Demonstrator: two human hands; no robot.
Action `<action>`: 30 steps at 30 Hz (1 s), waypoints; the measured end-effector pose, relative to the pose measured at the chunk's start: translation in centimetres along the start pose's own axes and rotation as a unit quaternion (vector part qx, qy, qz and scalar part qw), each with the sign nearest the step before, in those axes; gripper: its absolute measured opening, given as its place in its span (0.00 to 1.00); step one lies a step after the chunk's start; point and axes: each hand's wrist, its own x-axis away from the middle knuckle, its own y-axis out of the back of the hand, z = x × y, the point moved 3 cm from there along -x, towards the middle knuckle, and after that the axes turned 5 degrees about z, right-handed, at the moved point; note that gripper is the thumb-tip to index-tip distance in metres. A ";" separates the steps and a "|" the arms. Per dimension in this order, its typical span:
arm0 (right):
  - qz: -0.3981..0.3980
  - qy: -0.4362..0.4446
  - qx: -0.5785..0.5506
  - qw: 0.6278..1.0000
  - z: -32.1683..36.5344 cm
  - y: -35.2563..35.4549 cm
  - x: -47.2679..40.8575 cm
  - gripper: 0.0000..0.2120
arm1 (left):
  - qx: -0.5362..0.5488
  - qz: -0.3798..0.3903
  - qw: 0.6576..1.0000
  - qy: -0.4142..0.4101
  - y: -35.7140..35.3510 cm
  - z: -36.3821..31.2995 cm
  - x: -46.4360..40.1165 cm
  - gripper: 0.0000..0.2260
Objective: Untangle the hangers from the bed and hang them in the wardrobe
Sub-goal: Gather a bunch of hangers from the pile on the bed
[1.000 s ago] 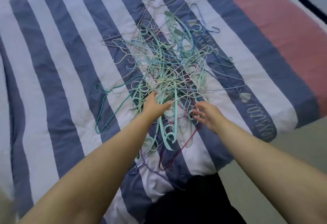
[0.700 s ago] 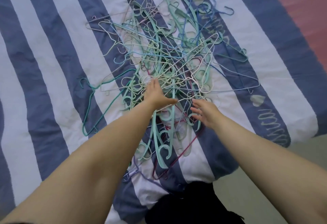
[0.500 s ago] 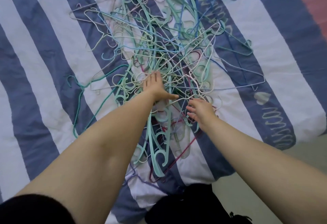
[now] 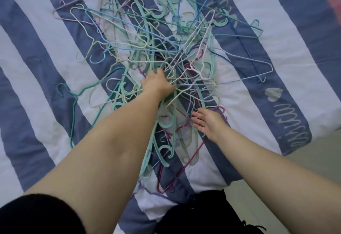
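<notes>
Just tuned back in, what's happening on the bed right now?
A person is leaning over a tangled pile of hangers on a blue-and-white striped bedspread. The left hand reaches into the middle of the tangle, fingers buried among the wires. The right hand is open, fingers spread over the near edge of the pile beside a maroon hanger. No hanger is pulled free; no wardrobe is in view.

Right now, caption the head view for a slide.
Left hand reaches into a tangled pile of hangers on a striped bedspread; right hand hovers open at the pile's near edge.

Unreadable cursive script on bedcover (image 4: 313,52)
</notes>
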 end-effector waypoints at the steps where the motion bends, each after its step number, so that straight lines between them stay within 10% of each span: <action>1: 0.003 0.000 0.001 1.000 0.0 -0.1 0.3 0.20 | -0.002 0.004 1.000 -0.002 0.0 0.2 0.4 0.33; 15: 0.001 0.148 0.027 0.989 3.3 -2.0 7.4 0.22 | 0.208 0.095 0.971 -0.072 2.2 1.7 9.8 0.29; 24: 0.032 0.425 0.357 0.831 8.8 -4.3 18.7 0.14 | 0.447 0.144 0.876 -0.112 8.2 2.7 18.6 0.45; 30: 0.008 0.546 0.405 0.733 6.7 -4.2 26.5 0.20 | 0.531 0.133 0.833 -0.085 11.5 2.5 25.5 0.16</action>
